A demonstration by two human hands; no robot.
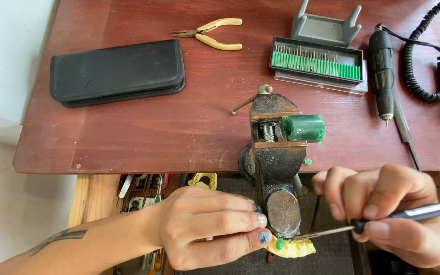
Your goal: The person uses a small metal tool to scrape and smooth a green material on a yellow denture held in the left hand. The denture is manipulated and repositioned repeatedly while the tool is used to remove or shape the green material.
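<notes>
Fingers of our left hand (207, 231) are clamped on a yellow dental cast (294, 248), which we hold just below the front edge of the bench (128, 137), right under the rounded end of the vise (276, 153). A small green blob (280, 244) sits on the cast beside our left thumb. Our right hand (388, 214) has its fingers closed round a thin tool (408, 214) with a black and silver handle; its metal tip reaches left and touches the cast near the green blob.

We see the vise clamped at the bench edge, dark and rusty, with a green block (304, 128) lying against its right side. A tiny green crumb (308, 162) lies on the wood just beside the vise.

Farther back on the bench we see a black case (118, 71) at the left, yellow-handled pliers (211, 33) near the far edge, and a tray of burs (317, 63) with green bases set in a row. Behind the tray stands a grey holder (326, 25). At the right lies a black handpiece (382, 71), tip towards us, with its coiled cord (423, 66) looping off to the side. A slim metal tool (405, 130) lies just beside the handpiece.

Below the bench edge, behind our left hand, we see an open drawer (143, 191) with assorted small tools, too crowded to tell apart.
</notes>
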